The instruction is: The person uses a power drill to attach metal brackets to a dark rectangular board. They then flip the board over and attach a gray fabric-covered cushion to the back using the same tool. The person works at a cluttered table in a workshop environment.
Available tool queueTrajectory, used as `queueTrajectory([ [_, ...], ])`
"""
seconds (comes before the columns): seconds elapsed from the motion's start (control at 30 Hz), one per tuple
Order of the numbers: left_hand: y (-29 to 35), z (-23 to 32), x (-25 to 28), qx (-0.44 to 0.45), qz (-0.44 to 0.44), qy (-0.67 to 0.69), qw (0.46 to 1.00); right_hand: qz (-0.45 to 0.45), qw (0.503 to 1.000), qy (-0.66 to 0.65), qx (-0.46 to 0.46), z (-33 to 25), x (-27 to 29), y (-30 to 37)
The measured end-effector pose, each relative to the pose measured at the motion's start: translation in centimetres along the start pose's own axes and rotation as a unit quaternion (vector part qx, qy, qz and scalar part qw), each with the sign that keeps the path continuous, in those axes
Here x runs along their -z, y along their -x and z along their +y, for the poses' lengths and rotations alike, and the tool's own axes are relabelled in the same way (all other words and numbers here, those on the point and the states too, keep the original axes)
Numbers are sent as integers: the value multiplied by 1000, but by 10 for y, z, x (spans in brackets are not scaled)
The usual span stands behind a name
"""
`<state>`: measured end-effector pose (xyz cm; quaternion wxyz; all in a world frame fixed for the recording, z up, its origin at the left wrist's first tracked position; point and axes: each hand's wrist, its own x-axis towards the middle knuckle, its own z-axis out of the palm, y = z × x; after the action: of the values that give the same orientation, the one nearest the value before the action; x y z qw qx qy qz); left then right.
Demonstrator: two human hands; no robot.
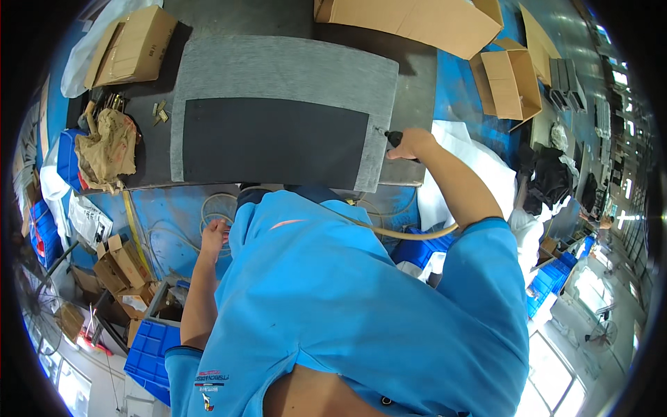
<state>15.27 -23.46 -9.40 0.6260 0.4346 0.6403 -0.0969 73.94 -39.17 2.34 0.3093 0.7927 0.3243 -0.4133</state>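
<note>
From afar I see the right hand, the nearer one, gripping a black tool, with the dark panel just leftward, its long axis running sideways, and the left hand half open.

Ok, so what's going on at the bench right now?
A person in a blue short-sleeved shirt has their right hand closed around a small black handheld tool, its thin tip over the right border of a flat grey rectangular panel; contact is unclear. A smooth black rectangle covers the panel's near middle. The left hand is off the bench, fingers loosely curled, apparently empty. Small brass-coloured pieces lie left of the panel.
</note>
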Motion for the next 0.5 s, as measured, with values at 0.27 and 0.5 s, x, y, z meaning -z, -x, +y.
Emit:
queueTrajectory([
  [0.27, 1, -25, -2, 18, -33, 20, 999, -38, 986, 159, 3, -31, 29, -29],
  [0.5, 15, -62, -11, 22, 13, -16, 1000, -42, 999, -34, -3, 9, 1, 11],
])
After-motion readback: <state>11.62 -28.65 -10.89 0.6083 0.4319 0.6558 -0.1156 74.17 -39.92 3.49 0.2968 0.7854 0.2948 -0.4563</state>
